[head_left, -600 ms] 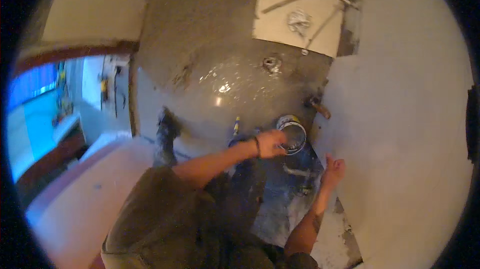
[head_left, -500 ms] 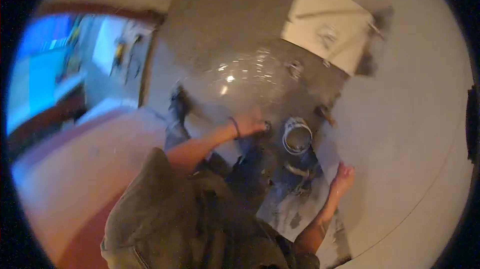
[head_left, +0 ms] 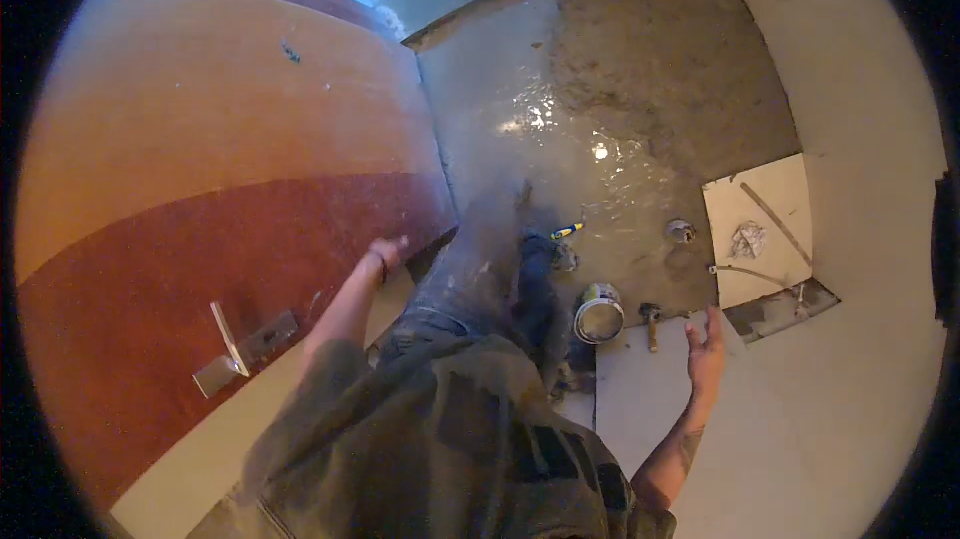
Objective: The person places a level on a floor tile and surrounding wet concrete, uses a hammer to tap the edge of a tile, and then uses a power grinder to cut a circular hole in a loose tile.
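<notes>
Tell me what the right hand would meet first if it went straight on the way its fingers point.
Probably the pale square panel, near its lower left corner, just beyond the right hand in this view. Depth is unclear, so the hand might pass above it.

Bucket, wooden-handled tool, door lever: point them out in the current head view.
Bucket (head_left: 600, 293): head view, on its outer wall.
Wooden-handled tool (head_left: 653, 333): head view, on its handle.
Door lever (head_left: 229, 339): head view, mid-bar.
</notes>
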`<state>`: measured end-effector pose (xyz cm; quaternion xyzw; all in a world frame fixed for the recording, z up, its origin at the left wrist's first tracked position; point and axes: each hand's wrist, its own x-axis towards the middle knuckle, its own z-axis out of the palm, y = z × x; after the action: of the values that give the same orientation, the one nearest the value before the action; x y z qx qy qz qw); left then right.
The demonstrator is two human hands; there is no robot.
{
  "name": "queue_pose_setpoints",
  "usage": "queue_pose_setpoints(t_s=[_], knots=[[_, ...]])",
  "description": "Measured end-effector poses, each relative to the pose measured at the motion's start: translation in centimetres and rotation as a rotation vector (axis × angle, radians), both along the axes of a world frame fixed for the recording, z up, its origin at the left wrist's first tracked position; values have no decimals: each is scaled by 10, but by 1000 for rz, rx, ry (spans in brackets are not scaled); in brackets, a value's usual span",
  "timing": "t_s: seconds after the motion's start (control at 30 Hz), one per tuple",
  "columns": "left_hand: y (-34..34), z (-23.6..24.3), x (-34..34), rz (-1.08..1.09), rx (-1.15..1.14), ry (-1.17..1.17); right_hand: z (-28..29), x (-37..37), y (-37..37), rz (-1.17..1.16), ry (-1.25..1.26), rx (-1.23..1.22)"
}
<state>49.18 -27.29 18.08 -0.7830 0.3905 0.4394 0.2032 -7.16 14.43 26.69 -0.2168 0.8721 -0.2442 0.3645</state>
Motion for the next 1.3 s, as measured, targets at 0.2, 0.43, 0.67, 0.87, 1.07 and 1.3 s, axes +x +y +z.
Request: queue_pose_setpoints(t_s=[0.2, 0.43, 0.67, 0.87, 1.07, 1.3], knots=[[58, -16, 53, 785, 206, -94, -1, 27, -27, -39, -140, 216], [99, 41, 39, 1065, -321, 261, -79, 59, 3, -3, -327, 205], [98, 52, 46, 851, -413, 306, -115, 70, -6, -84, -431, 8], [89, 36, 12, 390, -210, 232, -159, 104, 44, -337, -462, 3], [96, -3, 10, 403, -325, 571, -127, 93, 38, -313, -700, 5], [95, 118, -219, 455, -448, 591, -131, 124, 48, -303, -106, -153]])
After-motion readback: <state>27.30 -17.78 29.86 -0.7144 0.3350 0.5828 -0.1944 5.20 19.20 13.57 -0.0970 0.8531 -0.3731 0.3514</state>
